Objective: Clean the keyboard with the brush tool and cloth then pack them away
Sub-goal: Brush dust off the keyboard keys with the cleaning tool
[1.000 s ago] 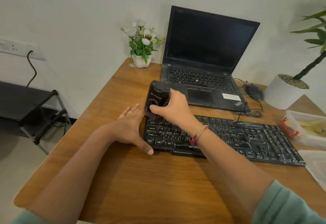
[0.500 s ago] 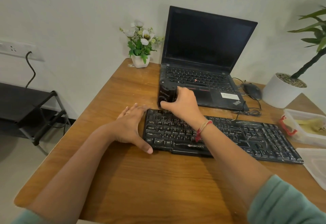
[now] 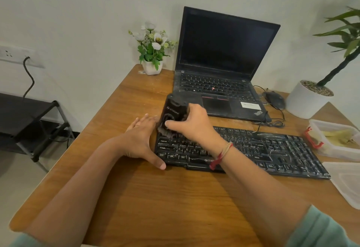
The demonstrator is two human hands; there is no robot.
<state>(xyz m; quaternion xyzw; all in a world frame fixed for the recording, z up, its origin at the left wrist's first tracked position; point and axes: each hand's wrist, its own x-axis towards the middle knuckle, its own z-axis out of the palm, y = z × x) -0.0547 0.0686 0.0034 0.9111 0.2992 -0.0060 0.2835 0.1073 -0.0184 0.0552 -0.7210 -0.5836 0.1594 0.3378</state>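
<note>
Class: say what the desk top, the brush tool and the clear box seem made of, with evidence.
The desk top: wood or wood-look laminate, satin; grain streaks show. The brush tool: black hard plastic, slightly glossy, moulded body. The clear box: translucent plastic; yellowish contents show through.

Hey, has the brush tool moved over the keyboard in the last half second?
Yes. The brush tool, gripped by the right hand, has swept left, back to the left end of the keyboard.
</note>
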